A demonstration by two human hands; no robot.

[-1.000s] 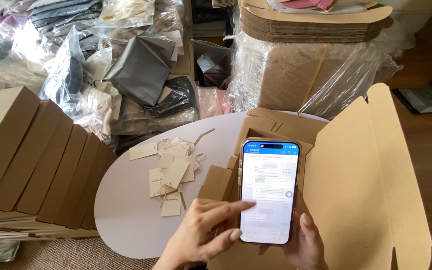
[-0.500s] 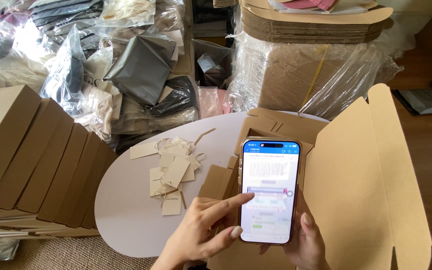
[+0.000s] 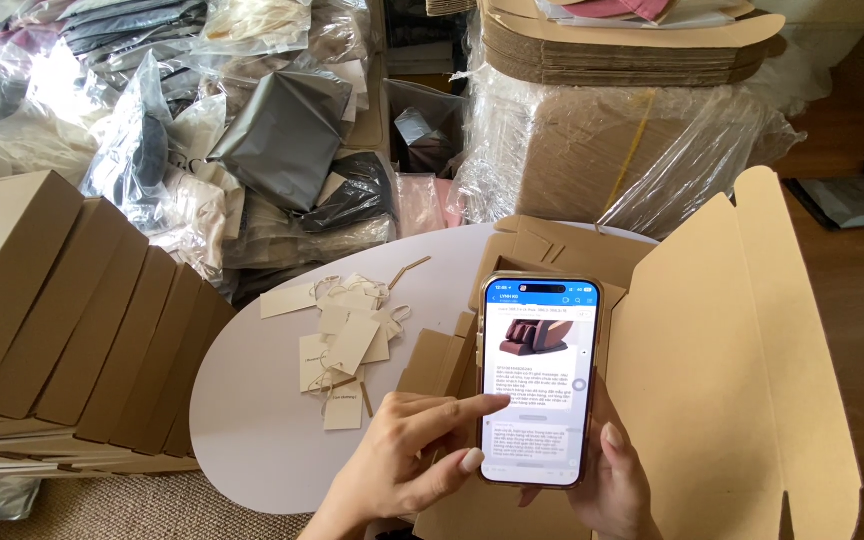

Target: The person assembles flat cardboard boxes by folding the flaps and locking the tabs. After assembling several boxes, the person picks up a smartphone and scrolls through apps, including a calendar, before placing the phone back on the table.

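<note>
My right hand (image 3: 614, 482) grips a smartphone (image 3: 539, 380) from below and holds it upright above an open cardboard mailer box (image 3: 742, 340). The lit screen shows a chat with a picture of a brown chair and text under it. My left hand (image 3: 402, 465) holds nothing; its index finger is stretched out and touches the left side of the screen, and its thumb is spread beneath. The box's tall lid stands up at the right.
A pile of paper hang tags with strings (image 3: 342, 345) lies on the round pale table (image 3: 252, 440). A row of closed cardboard boxes (image 3: 72, 310) stands at the left. Bagged garments (image 3: 252, 130) and plastic-wrapped flat cartons (image 3: 612, 140) fill the back.
The content on the phone's screen has scrolled and now shows a chair picture. My left index finger has shifted a little on the screen. The right hand keeps the phone in place.
</note>
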